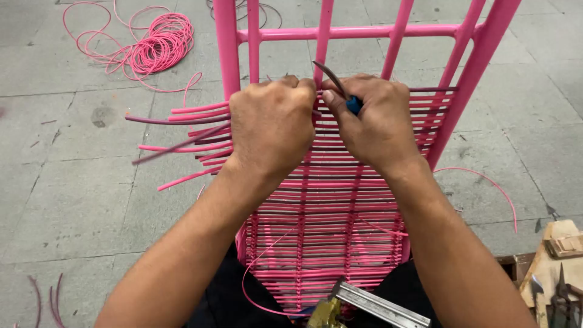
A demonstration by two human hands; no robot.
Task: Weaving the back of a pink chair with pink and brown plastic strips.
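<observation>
The person is bending over a pink metal chair frame [480, 54], its back panel half filled with pink plastic cord weaving [328, 206] running in close horizontal rows, crossed by a few vertical binding lines. The left hand [271, 124] is closing into a fist at the top edge of the woven rows, fingers curled tight around what looks like a cord end there, though the strand itself is hidden inside the grip. The right hand [371, 121] is clamping a blue-handled curved tool [340, 88], its dark metal tip pointing up past the knuckles, thumb pressing along the shaft. Loose cord ends [176, 136] are sticking out stiffly to the left of the frame, holding their own line rather than drooping, so the cord appears springy, smooth and probably slick; a wrapped, full-fist hold close to the frame seems the surest place to take it. The frame looks rigid and light enough to prop between the knees. A spare coil of pink cord [155, 45] is lying on the concrete floor [73, 200], well apart. A metal bar [376, 307] is resting near the lower edge, and a wooden block [562, 246] is sitting at far right.
</observation>
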